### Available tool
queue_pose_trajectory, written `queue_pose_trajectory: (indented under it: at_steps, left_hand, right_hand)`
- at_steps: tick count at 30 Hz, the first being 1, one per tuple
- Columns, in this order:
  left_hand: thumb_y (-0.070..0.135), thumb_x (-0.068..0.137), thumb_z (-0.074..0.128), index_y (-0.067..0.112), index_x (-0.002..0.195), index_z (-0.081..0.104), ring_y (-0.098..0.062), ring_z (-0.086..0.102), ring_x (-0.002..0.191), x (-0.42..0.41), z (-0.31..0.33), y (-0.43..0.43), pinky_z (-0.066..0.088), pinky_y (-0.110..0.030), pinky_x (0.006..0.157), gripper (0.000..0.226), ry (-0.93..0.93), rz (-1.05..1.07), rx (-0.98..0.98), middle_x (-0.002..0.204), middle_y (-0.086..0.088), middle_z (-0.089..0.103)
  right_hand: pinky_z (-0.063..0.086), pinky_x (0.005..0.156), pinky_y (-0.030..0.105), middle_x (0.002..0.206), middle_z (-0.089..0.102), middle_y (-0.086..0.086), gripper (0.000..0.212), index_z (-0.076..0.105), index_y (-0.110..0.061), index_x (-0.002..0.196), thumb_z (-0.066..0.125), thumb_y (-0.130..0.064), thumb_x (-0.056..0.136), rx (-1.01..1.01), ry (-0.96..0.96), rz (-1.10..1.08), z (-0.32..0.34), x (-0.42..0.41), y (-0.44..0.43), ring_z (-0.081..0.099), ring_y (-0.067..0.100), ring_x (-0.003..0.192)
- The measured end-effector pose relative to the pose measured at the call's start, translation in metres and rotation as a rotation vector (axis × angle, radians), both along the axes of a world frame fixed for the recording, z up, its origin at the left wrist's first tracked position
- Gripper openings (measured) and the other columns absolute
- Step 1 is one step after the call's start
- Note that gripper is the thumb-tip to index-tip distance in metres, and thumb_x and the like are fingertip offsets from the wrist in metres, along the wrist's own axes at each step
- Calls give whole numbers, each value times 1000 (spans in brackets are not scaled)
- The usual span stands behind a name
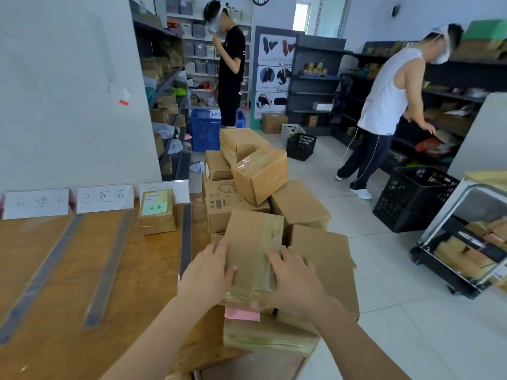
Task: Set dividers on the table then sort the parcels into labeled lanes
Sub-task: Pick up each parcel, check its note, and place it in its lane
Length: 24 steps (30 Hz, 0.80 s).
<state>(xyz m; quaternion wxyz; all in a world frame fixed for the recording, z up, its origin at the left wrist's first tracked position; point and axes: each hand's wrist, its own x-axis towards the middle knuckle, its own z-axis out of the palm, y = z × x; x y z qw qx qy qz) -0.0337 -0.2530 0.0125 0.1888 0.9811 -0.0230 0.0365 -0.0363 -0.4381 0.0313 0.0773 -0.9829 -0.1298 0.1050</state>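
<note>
A taped brown cardboard parcel [253, 242] lies on top of a heap of parcels [258, 171] at the right end of the wooden table [68, 270]. My left hand [210, 270] grips its left side and my right hand [295, 278] presses its right side. Grey divider strips [108, 270] run along the tabletop and form lanes. White hand-written lane labels [104, 198] stand at the far edge. One small parcel with a green sticker [157, 211] stands in the third lane. A pink slip [242, 315] pokes out below the held parcel.
Two people work at the dark shelves [312, 83] at the back and right. Black plastic crates [411, 198] and a blue crate [204, 130] stand on the tiled floor. A trolley [463, 242] with parcels is at the right edge.
</note>
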Motion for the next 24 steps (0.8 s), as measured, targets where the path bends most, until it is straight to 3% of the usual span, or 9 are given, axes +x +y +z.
queue_pose_trajectory:
  at_steps: [2, 5, 9, 12, 15, 18, 21, 22, 24]
  left_hand:
    - [38, 97, 49, 23, 152, 12, -19, 55, 116, 1, -2, 1, 49, -33, 92, 68, 82, 15, -114, 135, 0, 51]
    - [36, 97, 51, 24, 153, 14, -19, 55, 119, 2, -2, 7, 50, -36, 96, 68, 119, 53, -281, 138, 2, 52]
    - [49, 93, 53, 26, 150, 26, -14, 57, 111, 4, 9, 21, 50, -34, 92, 67, 92, 90, -551, 135, 6, 52]
    - [59, 81, 57, 31, 137, 41, -2, 58, 96, 3, 24, 28, 49, -24, 78, 65, 69, 96, -923, 126, 9, 57]
    - [64, 79, 60, 34, 128, 48, -13, 61, 105, 0, 32, 32, 50, -27, 82, 59, 71, -4, -1163, 123, 5, 60]
    - [86, 55, 60, 41, 130, 48, -11, 58, 115, 4, 40, 38, 49, -32, 93, 88, 66, -110, -1157, 126, 11, 60]
    - [93, 45, 59, 44, 135, 41, -9, 57, 119, 13, 44, 47, 50, -30, 94, 104, 156, -211, -1088, 126, 21, 60]
    - [86, 51, 64, 43, 137, 39, -8, 58, 118, 10, 48, 49, 50, -28, 92, 99, 184, -238, -1080, 126, 20, 61]
    - [49, 72, 74, 40, 139, 38, -11, 60, 116, 5, 48, 50, 51, -33, 93, 77, 195, -282, -1068, 125, 13, 62]
  right_hand:
    - [13, 118, 51, 155, 29, 4, 104, 11, -26, 153, 70, -61, 74, -13, -12, -8, -3, -1, 1, 10, 26, 148]
    - [12, 118, 48, 151, 38, 0, 84, 22, -30, 151, 65, -50, 82, 95, -32, -43, -1, -2, 3, 15, 21, 148]
    - [39, 103, 36, 124, 60, -11, 58, 52, -31, 136, 68, -47, 82, 450, -174, -96, 8, 0, 3, 49, 13, 124]
    - [49, 96, 31, 119, 61, -18, 59, 56, -35, 132, 66, -60, 80, 689, -197, -229, 21, 5, 8, 57, 5, 110]
    - [54, 90, 40, 105, 69, -16, 64, 64, -38, 116, 54, -81, 70, 882, -161, -364, 29, 12, 11, 64, 9, 100]
    - [56, 85, 42, 98, 72, -10, 53, 68, -32, 103, 59, -76, 73, 1106, -66, -514, 36, 19, 11, 67, 15, 97]
    - [52, 61, 27, 98, 70, -4, 33, 67, -26, 104, 59, -54, 89, 1177, 44, -575, 51, 22, 9, 67, 13, 89]
    - [51, 56, 26, 98, 70, -3, 32, 66, -24, 104, 60, -52, 90, 1200, 85, -593, 54, 23, 8, 67, 14, 85]
    - [51, 51, 26, 94, 70, 2, 34, 65, -18, 101, 62, -50, 89, 1251, 168, -630, 59, 25, 6, 68, 18, 79]
